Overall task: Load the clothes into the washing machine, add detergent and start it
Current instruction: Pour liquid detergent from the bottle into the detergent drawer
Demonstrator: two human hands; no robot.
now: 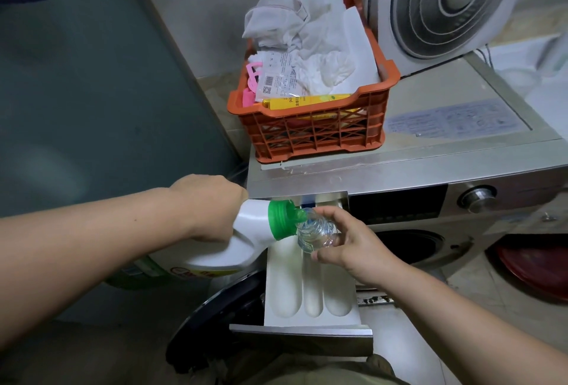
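Head camera, looking down: the left hand point(212, 200) grips the handle of a white detergent bottle point(242, 240), tipped so its green spout meets a clear measuring cap point(315, 231). The right hand point(353, 240) pinches that cap above the open detergent drawer point(285, 286) of the washing machine point(430, 169). An orange basket point(310, 129) of white cloths sits on top of the machine, left of a white fan point(445, 6).

the detergent drawer point(310, 289) is sticking out in front of the washing machine point(430, 169), above its open door point(215, 317). over the drawer, the left hand point(212, 206) is tilting a bottle point(242, 237), its spout meeting a cup point(316, 231) in the right hand point(347, 243). a basket point(313, 120) is sitting on the machine's top, a fan point(445, 6) standing behind and to its right.
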